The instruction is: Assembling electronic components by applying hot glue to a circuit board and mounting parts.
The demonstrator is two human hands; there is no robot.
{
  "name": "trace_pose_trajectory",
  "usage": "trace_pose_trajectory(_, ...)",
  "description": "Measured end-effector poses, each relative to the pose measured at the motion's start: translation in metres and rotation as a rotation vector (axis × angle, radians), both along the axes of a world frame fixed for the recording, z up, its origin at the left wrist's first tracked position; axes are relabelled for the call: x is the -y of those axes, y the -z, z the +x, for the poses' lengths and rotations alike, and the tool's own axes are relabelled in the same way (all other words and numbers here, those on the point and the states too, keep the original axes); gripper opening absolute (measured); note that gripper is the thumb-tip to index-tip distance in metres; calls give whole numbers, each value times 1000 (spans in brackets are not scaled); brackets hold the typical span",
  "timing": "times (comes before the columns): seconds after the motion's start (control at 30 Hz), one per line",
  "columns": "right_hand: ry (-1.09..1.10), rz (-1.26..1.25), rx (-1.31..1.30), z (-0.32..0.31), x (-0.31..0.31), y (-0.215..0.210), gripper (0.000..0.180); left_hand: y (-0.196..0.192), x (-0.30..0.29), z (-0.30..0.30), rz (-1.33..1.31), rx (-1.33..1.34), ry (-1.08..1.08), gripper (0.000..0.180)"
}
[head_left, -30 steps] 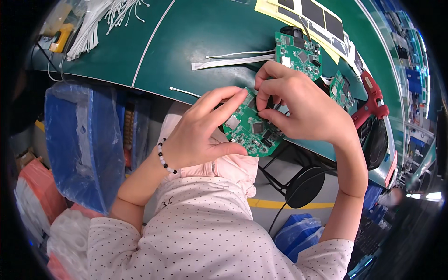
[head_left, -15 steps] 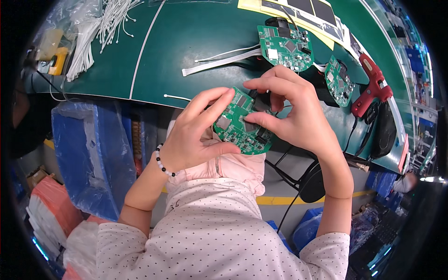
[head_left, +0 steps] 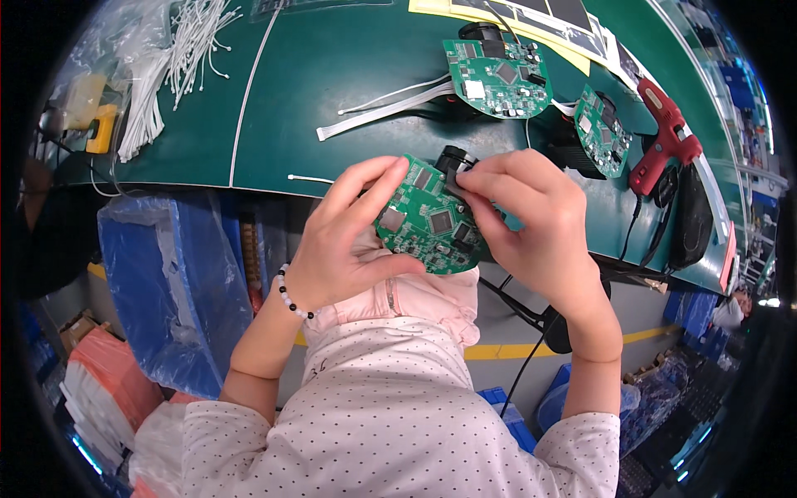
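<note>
Head view: round green circuit board [head_left: 429, 222] between both hands' fingers [head_left: 365, 187] (above lap).

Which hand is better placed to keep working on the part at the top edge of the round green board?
Probably the right hand: its fingertips already pinch the grey part at the circuit board's top edge. The left hand cradles and steadies the board from the side and below.

Bright, even light; fisheye-warped dark rim
</note>
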State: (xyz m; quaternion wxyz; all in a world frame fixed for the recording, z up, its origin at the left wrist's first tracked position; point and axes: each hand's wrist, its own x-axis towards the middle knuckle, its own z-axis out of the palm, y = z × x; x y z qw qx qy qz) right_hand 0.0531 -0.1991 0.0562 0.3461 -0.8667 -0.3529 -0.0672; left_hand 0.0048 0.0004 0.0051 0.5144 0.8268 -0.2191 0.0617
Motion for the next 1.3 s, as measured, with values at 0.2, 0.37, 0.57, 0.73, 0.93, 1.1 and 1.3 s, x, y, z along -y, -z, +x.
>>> trace_pose_trajectory(0.2,-61,-130,87,-6,-5,-3,31,0,0,-2,-8,-25,-15,82)
trace_pose_trajectory(0.37,-80,-160,52,-5,-6,-5,32,3,0,-2,-26,-16,-12,82)
trace_pose_trajectory(0.57,-48,-204,93,-14,-7,-2,32,3,0,-2,-20,-18,-13,83)
trace_pose_trajectory(0.73,-37,-228,70,-17,-10,-3,36,4,1,-2,-12,-35,-16,84)
trace_pose_trajectory(0.93,-37,-261,43,-20,-11,-6,39,3,1,-2,-9,-34,-23,83)
trace_pose_trajectory(1.1,1,-331,140,-29,-12,-2,40,5,1,-2,-16,-23,-17,83)
trace_pose_trajectory(1.3,-6,-400,151,-31,-12,-5,44,6,1,0,-20,6,-8,82)
